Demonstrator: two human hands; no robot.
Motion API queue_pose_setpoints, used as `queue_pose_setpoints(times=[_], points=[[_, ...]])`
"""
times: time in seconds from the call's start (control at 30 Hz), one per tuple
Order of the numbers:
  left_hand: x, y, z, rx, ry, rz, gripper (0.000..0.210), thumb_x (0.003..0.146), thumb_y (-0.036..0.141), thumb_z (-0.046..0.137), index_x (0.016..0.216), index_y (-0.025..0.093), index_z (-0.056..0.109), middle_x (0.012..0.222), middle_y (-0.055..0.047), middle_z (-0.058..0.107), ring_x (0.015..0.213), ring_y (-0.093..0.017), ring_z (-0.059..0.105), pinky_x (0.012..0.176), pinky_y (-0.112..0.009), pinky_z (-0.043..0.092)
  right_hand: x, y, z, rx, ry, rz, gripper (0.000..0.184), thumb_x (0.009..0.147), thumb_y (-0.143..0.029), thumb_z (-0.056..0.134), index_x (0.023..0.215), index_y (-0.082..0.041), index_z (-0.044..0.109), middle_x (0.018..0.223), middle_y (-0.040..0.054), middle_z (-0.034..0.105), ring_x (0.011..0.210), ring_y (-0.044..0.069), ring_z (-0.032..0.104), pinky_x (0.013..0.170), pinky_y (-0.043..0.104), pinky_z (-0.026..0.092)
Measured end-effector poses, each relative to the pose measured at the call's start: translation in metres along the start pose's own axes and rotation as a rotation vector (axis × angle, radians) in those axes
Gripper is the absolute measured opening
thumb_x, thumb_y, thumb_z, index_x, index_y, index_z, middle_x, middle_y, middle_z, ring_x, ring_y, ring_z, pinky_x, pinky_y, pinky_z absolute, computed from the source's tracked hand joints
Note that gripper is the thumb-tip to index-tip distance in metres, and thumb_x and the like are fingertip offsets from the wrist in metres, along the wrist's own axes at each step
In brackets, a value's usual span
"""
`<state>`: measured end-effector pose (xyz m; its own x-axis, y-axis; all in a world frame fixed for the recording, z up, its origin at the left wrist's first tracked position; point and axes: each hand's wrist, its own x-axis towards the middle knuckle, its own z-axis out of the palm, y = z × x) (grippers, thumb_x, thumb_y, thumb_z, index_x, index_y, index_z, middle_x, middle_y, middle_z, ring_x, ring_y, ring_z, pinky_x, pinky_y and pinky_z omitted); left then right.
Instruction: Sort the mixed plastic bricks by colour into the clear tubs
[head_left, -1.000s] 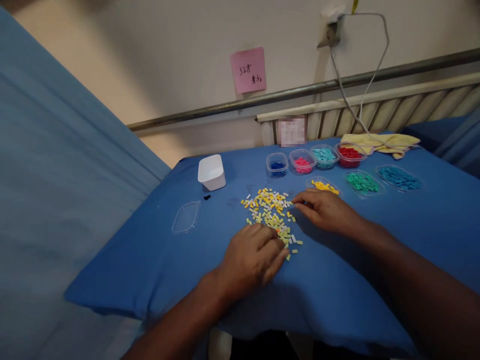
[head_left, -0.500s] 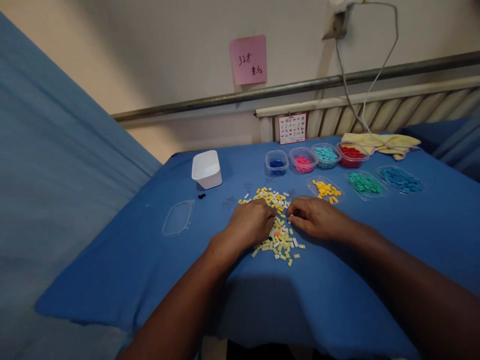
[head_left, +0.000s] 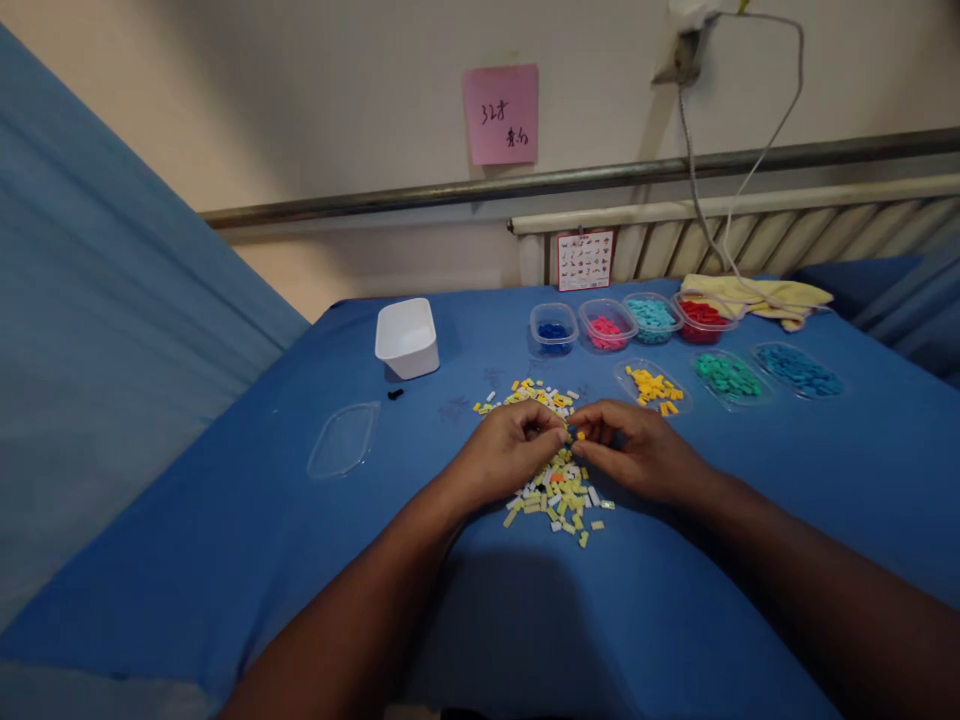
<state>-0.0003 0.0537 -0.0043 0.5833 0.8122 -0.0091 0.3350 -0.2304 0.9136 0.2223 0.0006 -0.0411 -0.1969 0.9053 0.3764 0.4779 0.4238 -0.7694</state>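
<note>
Left hand (head_left: 517, 450): above the pile's left side, fingers curled, thumb tip drawn in toward the forefinger; whether a piece sits between them cannot be told.
Right hand (head_left: 641, 452): facing the left hand, fingertips near it, fingers bent and thumb below; a small orange-yellow piece (head_left: 581, 436) shows between thumb and fingers, firmness of hold unclear.
Pile of small pieces (head_left: 559, 495): on the desk (head_left: 262, 520), beneath and between both hands, spilling toward the near side and the wall side; mostly pale yellow, white and yellow, with one orange piece (head_left: 557, 478) among them.
Clear tubs (head_left: 535, 338): four in a row at the back, holding, left to right, dark blue, pink, light blue and red pieces.
Clear shallow trays (head_left: 622, 377): three, in front of the tubs and to the right, holding yellow, green and teal-blue pieces.
White tub (head_left: 416, 365): left of the pile, well apart from the hands.
Black piece (head_left: 395, 394): just in front of the white tub.
Clear lid (head_left: 343, 440): flat, farther left.
Yellow cloth (head_left: 757, 297): crumpled, back right, beside the red pieces.
Printed card (head_left: 585, 262): upright against the radiator (head_left: 750, 230).
</note>
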Motion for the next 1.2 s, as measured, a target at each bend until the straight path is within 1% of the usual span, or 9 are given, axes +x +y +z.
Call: queue_pose_setpoints(times=[0.17,0.3,0.4,0.6,0.7,0.8,0.93,1.07,1.2], points=[[0.002,-0.004,0.013,-0.025,0.082,0.066,0.031,0.1,0.045,0.067,0.09,0.017,0.078,0.081,-0.003,0.073,0.074,-0.016,0.063,0.069,-0.029,0.049,0.003,-0.011,-0.002,-0.123,0.023,-0.117,0.017,0.107,-0.034,0.062,0.11,-0.025,0.076,0.094,0.0047,0.077,0.084,0.02,0.07,0.076,0.035,0.056],[0.007,-0.008,0.0,0.206,0.238,0.203,0.026,0.105,0.039,0.063,0.102,0.021,0.082,0.096,-0.004,0.078,0.092,-0.02,0.071,0.087,-0.034,0.054,0.007,0.001,-0.022,-0.311,0.071,-0.109,0.02,0.106,-0.031,0.059,0.11,-0.024,0.078,0.099,0.008,0.079,0.089,0.023,0.072,0.081,0.037,0.056],[0.012,-0.015,-0.014,0.429,0.333,0.259,0.022,0.105,0.03,0.062,0.113,0.023,0.082,0.111,-0.005,0.078,0.105,-0.021,0.072,0.094,-0.036,0.054,0.006,0.026,-0.047,-0.548,0.186,0.005,0.026,0.106,-0.033,0.057,0.113,-0.022,0.079,0.105,0.012,0.079,0.095,0.028,0.073,0.084,0.04,0.055],[0.018,-0.02,-0.015,0.885,0.043,0.316,0.025,0.108,0.028,0.057,0.114,0.024,0.081,0.114,-0.009,0.077,0.11,-0.027,0.068,0.1,-0.044,0.052,0.002,0.066,-0.077,-0.829,0.163,0.275,0.034,0.104,-0.037,0.057,0.124,-0.021,0.08,0.115,0.0163,0.077,0.106,0.035,0.071,0.082,0.044,0.054],[0.02,-0.012,-0.009,1.017,0.013,0.265,0.026,0.107,0.028,0.055,0.111,0.024,0.081,0.11,-0.011,0.075,0.108,-0.031,0.066,0.093,-0.046,0.051,0.004,0.06,-0.072,-0.812,0.176,0.239,0.038,0.105,-0.039,0.057,0.129,-0.02,0.078,0.118,0.0167,0.078,0.108,0.036,0.071,0.084,0.045,0.054],[0.021,-0.005,-0.006,1.065,-0.009,0.275,0.026,0.105,0.025,0.055,0.11,0.026,0.081,0.109,-0.011,0.075,0.105,-0.031,0.066,0.088,-0.045,0.05,0.006,0.041,-0.058,-0.744,0.158,0.103,0.035,0.109,-0.037,0.052,0.123,-0.02,0.078,0.116,0.0156,0.078,0.108,0.034,0.071,0.089,0.044,0.055],[0.022,0.002,-0.003,1.097,-0.031,0.263,0.025,0.103,0.022,0.056,0.099,0.025,0.081,0.102,-0.009,0.075,0.101,-0.03,0.068,0.084,-0.043,0.05,0.005,0.016,-0.032,-0.609,0.01,-0.067,0.03,0.111,-0.032,0.051,0.116,-0.021,0.079,0.113,0.013,0.079,0.106,0.029,0.071,0.092,0.041,0.054],[0.024,0.004,0.0,1.058,-0.005,0.204,0.024,0.101,0.019,0.056,0.098,0.023,0.08,0.102,-0.009,0.078,0.102,-0.03,0.071,0.082,-0.041,0.052,0.001,0.007,-0.016,-0.561,-0.146,-0.108,0.029,0.111,-0.032,0.052,0.111,-0.022,0.079,0.105,0.0104,0.078,0.099,0.026,0.07,0.087,0.038,0.053],[0.024,0.003,-0.006,0.908,0.035,0.147,0.023,0.098,0.016,0.058,0.105,0.023,0.079,0.111,-0.007,0.08,0.105,-0.028,0.073,0.087,-0.039,0.054,0.0,0.006,-0.012,-0.485,-0.124,-0.094,0.027,0.111,-0.032,0.054,0.111,-0.022,0.079,0.102,0.0086,0.078,0.096,0.024,0.07,0.086,0.036,0.052]])
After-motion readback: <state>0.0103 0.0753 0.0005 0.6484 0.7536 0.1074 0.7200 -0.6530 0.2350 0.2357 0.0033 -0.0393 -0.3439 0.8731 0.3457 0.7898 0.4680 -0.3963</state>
